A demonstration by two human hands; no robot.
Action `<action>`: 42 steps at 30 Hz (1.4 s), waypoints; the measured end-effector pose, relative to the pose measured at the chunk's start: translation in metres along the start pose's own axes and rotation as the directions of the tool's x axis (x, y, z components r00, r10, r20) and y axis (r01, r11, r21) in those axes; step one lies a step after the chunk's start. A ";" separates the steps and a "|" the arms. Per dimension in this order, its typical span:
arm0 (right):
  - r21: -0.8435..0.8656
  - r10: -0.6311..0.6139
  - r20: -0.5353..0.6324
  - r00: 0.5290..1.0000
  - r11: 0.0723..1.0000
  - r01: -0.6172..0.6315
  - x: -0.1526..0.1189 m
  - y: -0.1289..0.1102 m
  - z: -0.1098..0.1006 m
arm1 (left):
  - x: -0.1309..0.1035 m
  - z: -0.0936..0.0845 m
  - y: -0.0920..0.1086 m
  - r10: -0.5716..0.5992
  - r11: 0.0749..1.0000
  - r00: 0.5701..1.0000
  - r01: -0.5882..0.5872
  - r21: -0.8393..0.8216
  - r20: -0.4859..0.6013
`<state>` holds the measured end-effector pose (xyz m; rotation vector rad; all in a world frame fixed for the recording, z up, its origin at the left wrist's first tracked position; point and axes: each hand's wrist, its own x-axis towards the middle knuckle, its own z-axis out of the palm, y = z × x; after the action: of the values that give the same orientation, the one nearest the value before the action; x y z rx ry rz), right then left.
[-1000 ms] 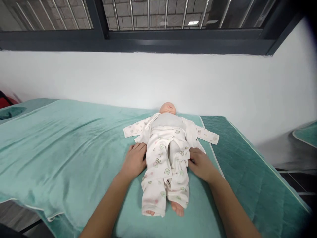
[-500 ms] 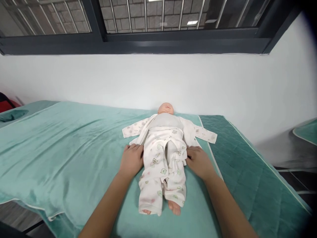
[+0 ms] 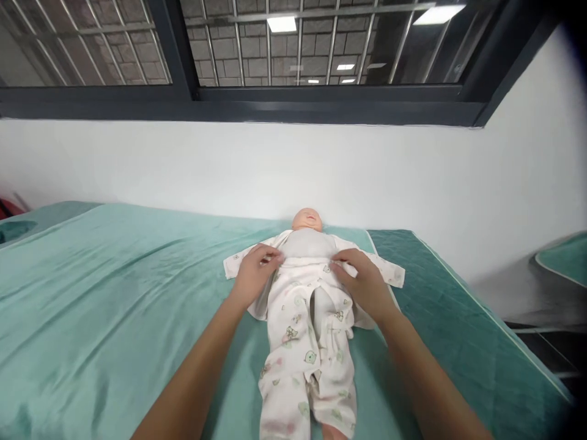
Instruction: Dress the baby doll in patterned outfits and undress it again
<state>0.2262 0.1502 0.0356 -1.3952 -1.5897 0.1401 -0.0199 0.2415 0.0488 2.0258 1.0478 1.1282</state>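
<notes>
A baby doll [image 3: 307, 219] lies on its back on the green sheet, its sleeved arms spread out. It wears an open white printed jacket [image 3: 389, 272] over a plain pale torso [image 3: 308, 243], and printed trousers [image 3: 287, 342] with a gap at the crotch. My left hand [image 3: 261, 269] is at the left side of the trousers' waistband, fingers curved and slightly apart. On the right side of the waist, my right hand [image 3: 360, 278] hovers at or touches the cloth with thumb and fingers apart. Nothing is clearly gripped in either hand.
Light green sheet [image 3: 137, 293] covers the bed, with a darker quilted mat [image 3: 440, 318] at the right. Behind stands a white wall [image 3: 183, 165] below a dark-framed window [image 3: 321, 112] with metal bars. Another green-covered edge [image 3: 564, 260] shows at far right.
Both hands have moved up from beside the trouser legs to the waistband, and their fingers have come off the jacket's lower edges. The camera view has tilted upward.
</notes>
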 end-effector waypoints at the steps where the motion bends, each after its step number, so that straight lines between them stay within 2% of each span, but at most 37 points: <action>1: 0.002 -0.043 0.061 0.997 0.999 0.043 0.015 0.001 0.003 | 0.013 0.004 0.003 0.025 0.999 0.996 -0.023 -0.032 0.088; 3: 0.030 -0.090 0.175 0.980 0.996 0.086 0.039 0.005 0.009 | 0.033 0.010 0.006 0.070 0.995 0.959 -0.049 -0.084 0.273; 5: 0.060 -0.096 0.252 0.963 0.995 0.083 0.052 0.009 0.017 | 0.045 0.012 0.003 0.104 0.992 0.902 -0.064 -0.107 0.419; 7: 0.074 -0.081 0.318 0.945 0.995 0.060 0.055 0.012 0.022 | 0.049 0.010 -0.002 0.122 0.991 0.859 -0.077 -0.109 0.498; 10: 0.095 -0.054 0.408 0.912 0.995 0.017 0.049 0.011 0.019 | 0.044 0.005 -0.010 0.136 0.991 0.837 -0.111 -0.078 0.530; 14: 0.107 0.019 0.506 0.862 0.991 -0.085 0.043 0.009 0.004 | 0.034 0.006 -0.011 0.156 0.987 0.861 -0.155 -0.043 0.483; 17: 0.143 0.011 0.500 0.866 0.985 -0.095 0.044 0.012 0.001 | 0.032 0.013 -0.013 0.163 0.987 0.907 -0.155 -0.052 0.388; 20: 0.139 0.043 0.414 0.909 0.984 -0.110 0.047 0.014 0.011 | 0.037 0.021 -0.019 0.119 0.993 0.946 -0.112 -0.040 0.302; 23: 0.018 0.194 0.238 0.952 0.979 -0.204 0.053 0.015 0.030 | 0.047 0.031 -0.028 0.031 0.999 0.978 -0.028 -0.016 0.205; 25: -0.031 0.295 0.124 0.947 0.955 -0.294 0.058 0.017 0.041 | 0.053 0.037 -0.034 -0.021 0.999 0.990 0.024 -0.024 0.139; 27: -0.008 0.365 0.081 0.927 0.931 -0.366 0.062 0.019 0.049 | 0.057 0.041 -0.038 -0.057 0.997 0.991 0.064 -0.054 0.120; 30: 0.107 0.421 0.111 0.900 0.896 -0.432 0.064 0.024 0.049 | 0.057 0.041 -0.041 -0.102 0.982 0.979 0.127 -0.141 0.174; 33: 0.308 0.454 0.188 0.871 0.815 -0.491 0.061 0.028 0.043 | 0.055 0.035 -0.041 -0.152 0.958 0.958 0.203 -0.201 0.244; 37: 0.624 0.426 0.334 0.840 0.568 -0.536 0.055 0.033 0.029 | 0.053 0.026 -0.039 -0.162 0.950 0.942 0.229 -0.212 0.293; 39: 0.679 0.434 0.359 0.826 0.486 -0.550 0.053 0.036 0.022 | 0.052 0.024 -0.039 -0.157 0.957 0.948 0.215 -0.196 0.277; 42: 0.649 0.469 0.374 0.800 0.485 -0.587 0.052 0.042 0.010 | 0.049 0.024 -0.040 -0.161 0.965 0.961 0.201 -0.168 0.226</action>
<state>0.2556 0.2107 0.0333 -1.1474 -0.9272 1.1796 0.0034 0.3013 0.0268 1.8123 0.9584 0.8624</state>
